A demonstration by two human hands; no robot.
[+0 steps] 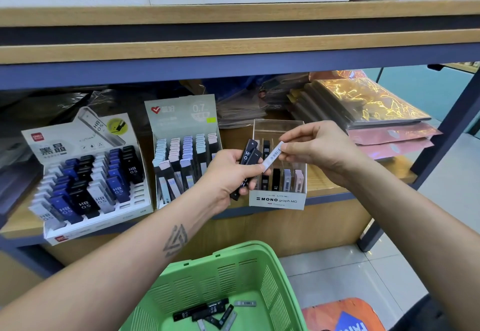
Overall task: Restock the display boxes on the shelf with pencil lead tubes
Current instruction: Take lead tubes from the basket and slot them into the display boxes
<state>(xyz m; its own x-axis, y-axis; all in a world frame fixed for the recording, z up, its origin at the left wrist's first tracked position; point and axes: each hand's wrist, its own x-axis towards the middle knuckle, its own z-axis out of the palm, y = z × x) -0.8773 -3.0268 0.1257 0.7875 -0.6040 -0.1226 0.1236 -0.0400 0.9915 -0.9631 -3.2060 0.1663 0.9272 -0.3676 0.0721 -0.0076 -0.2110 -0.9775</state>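
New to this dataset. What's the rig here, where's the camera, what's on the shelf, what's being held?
No robot: a person works bare-handed, filmed by one wide-angle camera on their head, looking forward and down.

On the wooden shelf stand three display boxes: a white box of blue and black HB 0.5 tubes, a grey-green 0.7 box of pastel-capped tubes, and a clear-walled MONO graph box, partly filled.

The left hand grips a few black lead tubes. The right hand pinches a white barcoded tube, in front of the MONO box.

Below sits a green plastic basket with more loose tubes.
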